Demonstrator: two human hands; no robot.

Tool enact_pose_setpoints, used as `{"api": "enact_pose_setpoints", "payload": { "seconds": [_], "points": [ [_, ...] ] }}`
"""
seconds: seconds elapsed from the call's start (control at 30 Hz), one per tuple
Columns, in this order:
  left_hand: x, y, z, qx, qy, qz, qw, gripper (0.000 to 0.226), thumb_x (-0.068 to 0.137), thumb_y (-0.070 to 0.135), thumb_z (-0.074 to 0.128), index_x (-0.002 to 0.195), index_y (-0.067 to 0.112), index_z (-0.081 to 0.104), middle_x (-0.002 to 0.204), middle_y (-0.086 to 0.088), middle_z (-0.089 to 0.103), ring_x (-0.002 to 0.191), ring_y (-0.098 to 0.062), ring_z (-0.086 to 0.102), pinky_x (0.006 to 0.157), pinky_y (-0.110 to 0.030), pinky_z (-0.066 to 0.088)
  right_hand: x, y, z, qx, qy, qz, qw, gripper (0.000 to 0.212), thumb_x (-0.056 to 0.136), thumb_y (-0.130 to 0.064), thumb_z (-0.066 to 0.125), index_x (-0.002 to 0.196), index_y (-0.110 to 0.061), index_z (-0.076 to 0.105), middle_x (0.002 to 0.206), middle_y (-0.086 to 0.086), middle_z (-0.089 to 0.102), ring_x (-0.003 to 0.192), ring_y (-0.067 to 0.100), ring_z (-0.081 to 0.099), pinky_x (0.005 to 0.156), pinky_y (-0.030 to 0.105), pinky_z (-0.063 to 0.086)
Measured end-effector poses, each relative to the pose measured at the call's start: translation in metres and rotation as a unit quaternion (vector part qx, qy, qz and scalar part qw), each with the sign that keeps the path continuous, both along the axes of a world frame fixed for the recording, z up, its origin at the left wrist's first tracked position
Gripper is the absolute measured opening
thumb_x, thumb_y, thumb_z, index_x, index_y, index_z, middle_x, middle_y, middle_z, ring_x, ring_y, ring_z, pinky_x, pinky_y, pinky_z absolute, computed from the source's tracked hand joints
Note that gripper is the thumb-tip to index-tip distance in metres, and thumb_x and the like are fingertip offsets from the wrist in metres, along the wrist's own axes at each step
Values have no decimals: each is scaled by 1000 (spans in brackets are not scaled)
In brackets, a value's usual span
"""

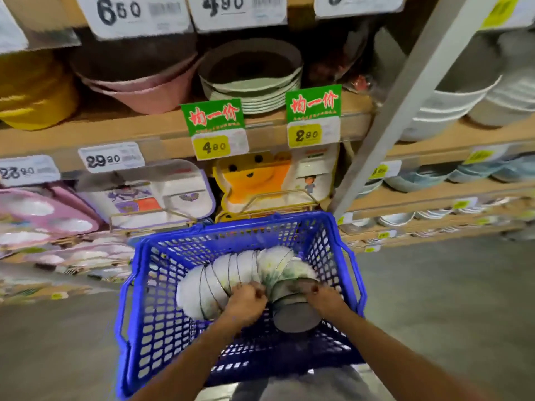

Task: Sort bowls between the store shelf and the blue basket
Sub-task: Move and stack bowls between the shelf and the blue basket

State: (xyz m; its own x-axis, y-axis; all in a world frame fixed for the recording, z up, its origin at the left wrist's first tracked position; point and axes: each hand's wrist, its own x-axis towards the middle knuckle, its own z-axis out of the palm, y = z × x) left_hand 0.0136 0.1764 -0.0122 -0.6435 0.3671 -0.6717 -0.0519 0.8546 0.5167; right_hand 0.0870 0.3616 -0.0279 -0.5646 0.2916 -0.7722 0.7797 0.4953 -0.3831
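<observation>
Head view: reaching into the blue basket [144, 285] below the store shelf [130, 131], gripping with left hand [246, 303] a sideways row of white bowls [202, 285] running crosswise just ahead, pinching with right hand [325, 298] the grey bowl [295, 316] alongside.

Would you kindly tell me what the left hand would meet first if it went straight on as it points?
The left hand grips the row of white bowls lying in the blue basket; it would press into those first, probably, as blur hides depth.

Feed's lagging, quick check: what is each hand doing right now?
The left hand grips the white bowl stack.
The right hand grips the grey bowl.
</observation>
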Motion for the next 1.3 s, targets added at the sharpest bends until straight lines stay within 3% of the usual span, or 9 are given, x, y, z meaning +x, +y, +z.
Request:
{"api": "enact_pose_setpoints", "payload": {
  "seconds": [0.1,0.17,0.33,0.47,0.6,0.73,0.87,0.97,1.3],
  "points": [
    [-4,-3,-18,-18,-4,-68,998,23,93,18,50,106,5,64,114,-19,63,107,-33,59,88,-36,47,13,-8,-16,52,-47,5,997,40,99,-25,47,132,-3,54,136,18,56,125,29,52,94,28,38],
    [-1,-2,-33,-31,-16,-93,995,30,94,22,51,116,3,58,119,-21,60,108,-35,58,85,-36,47,16,-14,-26,80,-70,22,994,38,99,-19,45,131,-1,52,136,19,55,126,30,52,97,29,37],
    [21,9,-73,0,-78,-77,994,36,95,29,54,125,9,52,127,-14,59,112,-31,56,82,-29,41,14,-22,-52,108,-105,68,986,38,98,-10,42,133,3,44,137,21,53,127,31,52,100,32,39],
    [25,16,-108,-52,-84,-99,990,37,95,27,50,124,4,53,124,-19,60,111,-34,57,77,-28,40,8,-22,-73,155,-106,113,976,35,98,-9,41,130,0,52,135,17,56,126,29,53,101,32,41],
    [31,16,-135,-82,-103,-90,987,42,96,25,49,132,5,50,134,-20,54,120,-35,53,91,-33,44,9,-24,-94,181,-116,137,967,32,97,-6,42,125,-4,58,131,14,60,121,27,57,97,34,46],
    [35,26,-155,-89,-101,-50,990,35,99,18,42,128,1,53,131,-23,56,117,-38,55,89,-35,45,5,-22,-105,181,-121,136,967,32,98,-6,42,126,-4,57,133,14,58,122,27,56,96,35,47],
    [40,33,-151,-102,-98,-24,990,31,99,13,40,121,0,57,127,-22,59,114,-37,57,87,-34,46,9,-19,-103,169,-126,171,962,34,96,-5,48,130,-2,52,135,15,55,124,28,55,98,34,46],
    [39,32,-141,-100,-96,-5,990,30,98,11,40,120,1,57,126,-21,59,114,-36,57,85,-32,44,8,-15,-94,156,-106,199,962,34,99,-4,41,132,1,47,136,17,53,125,29,53,99,35,44],
    [29,15,-65,-51,-56,69,995,30,95,10,44,119,0,58,123,-21,61,112,-32,57,85,-32,43,-7,4,-18,118,-66,258,957,36,96,-12,41,127,1,55,135,19,55,122,33,54,96,36,45]
  ]
}}
